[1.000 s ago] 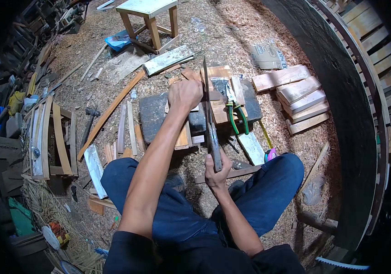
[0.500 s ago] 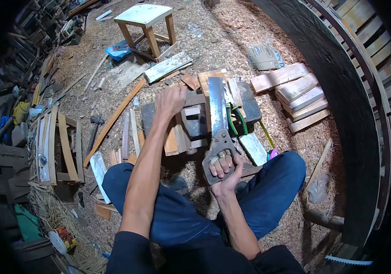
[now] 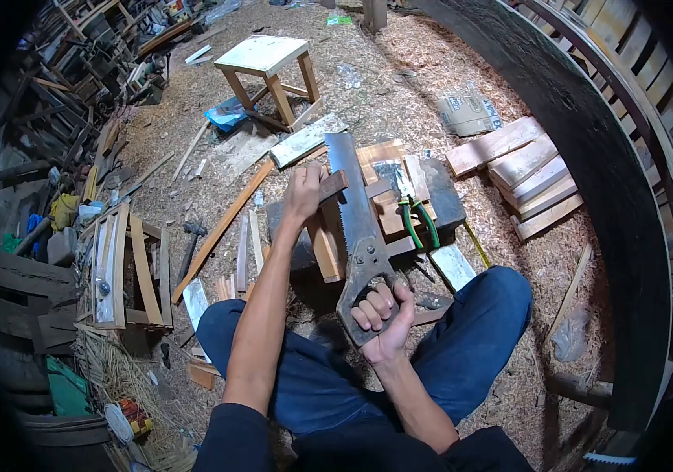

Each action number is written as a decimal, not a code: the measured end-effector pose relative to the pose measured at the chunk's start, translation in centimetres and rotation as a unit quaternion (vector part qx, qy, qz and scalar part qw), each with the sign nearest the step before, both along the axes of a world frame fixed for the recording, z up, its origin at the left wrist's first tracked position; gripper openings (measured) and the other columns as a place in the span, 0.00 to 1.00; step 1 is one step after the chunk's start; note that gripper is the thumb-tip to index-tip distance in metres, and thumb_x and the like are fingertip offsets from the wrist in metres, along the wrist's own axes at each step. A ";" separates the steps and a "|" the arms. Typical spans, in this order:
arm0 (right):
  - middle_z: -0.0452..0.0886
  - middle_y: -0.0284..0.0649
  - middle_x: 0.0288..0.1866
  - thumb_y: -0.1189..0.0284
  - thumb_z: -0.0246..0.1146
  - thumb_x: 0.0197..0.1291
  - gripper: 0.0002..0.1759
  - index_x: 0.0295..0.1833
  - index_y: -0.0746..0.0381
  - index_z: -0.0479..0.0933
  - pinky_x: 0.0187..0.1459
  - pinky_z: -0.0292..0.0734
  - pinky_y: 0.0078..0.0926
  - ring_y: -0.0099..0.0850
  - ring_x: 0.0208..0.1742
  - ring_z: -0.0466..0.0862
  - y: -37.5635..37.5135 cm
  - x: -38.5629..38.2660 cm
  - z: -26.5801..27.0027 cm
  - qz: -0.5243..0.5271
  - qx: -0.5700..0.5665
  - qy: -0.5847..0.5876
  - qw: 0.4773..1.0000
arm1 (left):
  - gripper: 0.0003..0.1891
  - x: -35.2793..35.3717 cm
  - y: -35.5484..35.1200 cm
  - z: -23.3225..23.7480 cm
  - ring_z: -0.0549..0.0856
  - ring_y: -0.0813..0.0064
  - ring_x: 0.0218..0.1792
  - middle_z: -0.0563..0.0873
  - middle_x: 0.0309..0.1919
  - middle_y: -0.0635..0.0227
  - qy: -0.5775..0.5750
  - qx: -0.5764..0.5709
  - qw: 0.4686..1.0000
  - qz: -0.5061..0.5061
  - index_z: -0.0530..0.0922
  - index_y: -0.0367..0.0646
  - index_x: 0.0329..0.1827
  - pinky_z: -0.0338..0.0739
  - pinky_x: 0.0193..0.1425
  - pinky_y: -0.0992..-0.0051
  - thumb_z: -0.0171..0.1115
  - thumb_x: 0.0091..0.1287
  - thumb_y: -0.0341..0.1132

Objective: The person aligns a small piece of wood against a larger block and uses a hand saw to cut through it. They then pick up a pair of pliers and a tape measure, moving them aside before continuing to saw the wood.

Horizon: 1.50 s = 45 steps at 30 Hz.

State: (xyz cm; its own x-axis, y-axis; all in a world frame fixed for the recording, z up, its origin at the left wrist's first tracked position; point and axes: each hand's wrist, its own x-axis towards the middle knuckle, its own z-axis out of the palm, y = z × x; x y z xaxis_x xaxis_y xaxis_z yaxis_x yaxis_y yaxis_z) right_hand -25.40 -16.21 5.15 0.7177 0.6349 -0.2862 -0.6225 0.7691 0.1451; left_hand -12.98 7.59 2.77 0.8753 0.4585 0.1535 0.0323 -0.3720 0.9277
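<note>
My left hand (image 3: 303, 191) is closed on a short piece of dark wood (image 3: 332, 187), whose right end lies by the saw blade. In my right hand (image 3: 384, 321) is the handle of a hand saw (image 3: 362, 212), its blade pointing up and away from me, teeth on the left. Beneath and around them are several wooden pieces (image 3: 323, 250) on a dark block (image 3: 440, 191). Green-handled pliers (image 3: 418, 223) lie on the block to the right of the saw.
A small white-topped stool (image 3: 264, 55) stands ahead. Stacked boards (image 3: 531, 175) lie at the right, near a large curved dark beam (image 3: 588, 149). At the left are a slatted wooden frame (image 3: 128, 271) and a hammer (image 3: 189, 245). Shavings cover the floor.
The saw has tilted left, its blade now by the piece of wood in my left hand. That piece has been lifted off the others. The whole view has shifted slightly.
</note>
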 end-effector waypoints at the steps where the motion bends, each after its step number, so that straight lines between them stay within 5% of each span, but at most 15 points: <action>1: 0.55 0.23 0.16 0.56 0.49 0.71 0.21 0.23 0.51 0.59 0.24 0.56 0.22 0.19 0.14 0.56 0.0 0.0 0.3 0.004 0.001 -0.004 1.000 | 0.28 0.2 0.0 0.0 0.64 0.74 0.19 0.64 0.13 0.67 -0.002 0.002 1.000 -0.001 0.65 0.37 0.18 0.57 0.27 0.66 0.41 0.75 0.49; 3: 0.55 0.23 0.15 0.56 0.49 0.71 0.22 0.23 0.51 0.59 0.24 0.56 0.22 0.19 0.14 0.56 0.0 0.0 0.7 0.003 0.004 -0.007 1.000 | 0.26 0.4 -0.3 0.1 0.61 0.80 0.20 0.61 0.14 0.74 -0.054 -0.045 0.997 -0.013 0.60 0.42 0.17 0.54 0.26 0.70 0.41 0.76 0.46; 4: 0.54 0.23 0.15 0.56 0.48 0.72 0.22 0.23 0.50 0.59 0.23 0.57 0.23 0.19 0.14 0.55 -0.1 -0.1 0.9 0.005 0.005 0.002 1.000 | 0.22 0.6 0.6 -0.6 0.67 0.83 0.22 0.71 0.19 0.75 -0.041 -0.075 0.995 -0.046 0.70 0.44 0.23 0.62 0.29 0.75 0.43 0.75 0.45; 8: 0.54 0.24 0.15 0.56 0.47 0.73 0.22 0.24 0.51 0.59 0.23 0.57 0.23 0.20 0.14 0.54 -0.5 -0.5 1.7 0.008 0.016 -0.010 1.000 | 0.22 0.9 -0.3 0.1 0.66 0.82 0.20 0.67 0.16 0.77 -0.086 -0.102 0.990 -0.034 0.71 0.45 0.21 0.60 0.27 0.75 0.43 0.75 0.44; 25: 0.53 0.23 0.14 0.56 0.46 0.74 0.23 0.23 0.50 0.59 0.23 0.56 0.23 0.19 0.14 0.53 -0.6 -0.9 2.3 -0.019 -0.004 -0.036 0.999 | 0.24 -0.7 -3.5 2.2 0.68 0.81 0.20 0.72 0.16 0.74 -0.082 -0.123 0.987 -0.058 0.74 0.42 0.21 0.61 0.26 0.75 0.44 0.75 0.46; 29: 0.52 0.23 0.15 0.58 0.46 0.74 0.22 0.24 0.51 0.58 0.24 0.57 0.23 0.19 0.14 0.53 0.2 -1.4 2.7 -0.016 -0.019 -0.032 0.999 | 0.25 0.7 -0.8 -1.3 0.67 0.80 0.19 0.72 0.15 0.73 -0.104 -0.117 0.985 -0.067 0.73 0.41 0.19 0.60 0.26 0.74 0.42 0.74 0.44; 31: 0.52 0.24 0.15 0.58 0.46 0.74 0.22 0.24 0.51 0.58 0.24 0.58 0.23 0.20 0.14 0.54 0.3 -1.8 3.2 -0.020 -0.032 -0.039 0.999 | 0.24 0.5 -1.4 -0.8 0.65 0.80 0.18 0.68 0.13 0.74 -0.108 -0.129 0.985 -0.042 0.72 0.42 0.20 0.59 0.25 0.73 0.42 0.75 0.44; 37: 0.52 0.24 0.14 0.58 0.45 0.75 0.22 0.25 0.51 0.59 0.23 0.57 0.24 0.20 0.14 0.53 -1.2 -3.6 3.3 0.013 -0.012 -0.043 0.999 | 0.22 -1.0 -2.3 4.0 0.75 0.76 0.26 0.79 0.22 0.69 -0.089 -0.221 0.969 0.062 0.77 0.38 0.24 0.69 0.35 0.73 0.45 0.73 0.41; 40: 0.52 0.24 0.14 0.58 0.45 0.75 0.22 0.24 0.51 0.58 0.23 0.57 0.24 0.20 0.13 0.53 -0.7 -2.7 4.0 0.002 -0.015 -0.042 0.999 | 0.24 -0.9 -3.2 3.9 0.73 0.80 0.24 0.77 0.20 0.71 -0.228 -0.055 0.972 -0.016 0.79 0.40 0.24 0.65 0.30 0.76 0.43 0.74 0.42; 41: 0.52 0.23 0.14 0.59 0.45 0.75 0.22 0.24 0.51 0.58 0.23 0.57 0.23 0.19 0.14 0.53 -0.5 -2.1 3.9 -0.008 -0.003 -0.044 0.999 | 0.23 -1.1 -2.6 3.6 0.72 0.80 0.23 0.77 0.19 0.71 -0.139 0.049 0.989 0.015 0.78 0.38 0.24 0.64 0.30 0.75 0.42 0.74 0.42; 43: 0.52 0.23 0.14 0.59 0.46 0.75 0.22 0.24 0.50 0.58 0.23 0.57 0.23 0.19 0.14 0.53 0.2 -1.2 4.3 -0.016 0.009 -0.038 0.999 | 0.23 -0.6 -3.5 3.4 0.68 0.79 0.22 0.73 0.17 0.71 -0.169 -0.104 0.980 -0.024 0.72 0.38 0.20 0.62 0.29 0.72 0.42 0.73 0.42; 45: 0.52 0.23 0.14 0.59 0.46 0.75 0.22 0.24 0.50 0.58 0.23 0.57 0.23 0.19 0.14 0.53 0.9 -1.4 4.7 -0.010 -0.022 -0.044 0.999 | 0.23 -0.2 -2.9 2.6 0.67 0.79 0.22 0.72 0.17 0.71 -0.165 -0.141 0.976 0.003 0.70 0.38 0.20 0.61 0.29 0.72 0.43 0.73 0.42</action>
State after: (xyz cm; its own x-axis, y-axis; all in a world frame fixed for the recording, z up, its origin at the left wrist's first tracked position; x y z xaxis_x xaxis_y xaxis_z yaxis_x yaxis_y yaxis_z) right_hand -26.82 -15.33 9.83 0.7529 0.6091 -0.2491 -0.6164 0.7853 0.0572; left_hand -13.16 4.64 5.35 0.7966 0.5284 0.2936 -0.2839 -0.1018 0.9534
